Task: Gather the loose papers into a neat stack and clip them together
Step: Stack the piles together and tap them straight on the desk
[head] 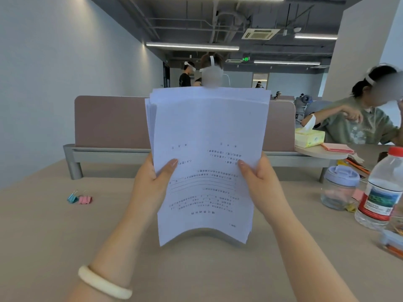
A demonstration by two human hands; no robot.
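Bracelet (104,284) on the wrist, my left hand (148,184) grips the paper stack (207,131) by its left edge, my right hand (261,186) by its right. The sheets stand upright between them, with two binder clips (79,199) on the table (196,275) at left.

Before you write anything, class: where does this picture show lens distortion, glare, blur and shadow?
Head view: wide-angle distortion leans the water bottle at the right edge; the ceiling strip lights glare white; faces behind are blurred; the papers cast a soft shadow on the table under their lower edge.
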